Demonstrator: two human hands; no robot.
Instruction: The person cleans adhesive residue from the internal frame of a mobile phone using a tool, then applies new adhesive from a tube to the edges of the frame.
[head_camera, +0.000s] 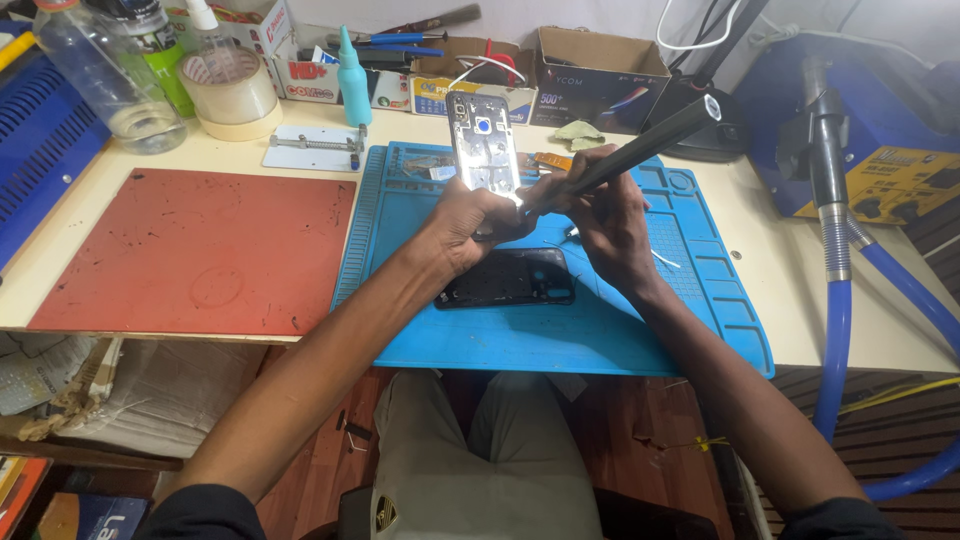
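My left hand (468, 222) holds a phone body (484, 143) upright above the blue work mat (600, 330), its bare inner side facing me. My right hand (610, 215) grips a long black tool (640, 150), slanted up to the right, with its tip at the phone's lower edge. A black phone part (510, 278) lies flat on the mat just below both hands.
A red mat (190, 250) covers the left of the table. At the back stand a clear bottle (100, 75), a tape roll (230, 90), a teal bottle (353, 80) and cardboard boxes (595, 70). A blue and yellow machine with a hose (835, 330) is at the right.
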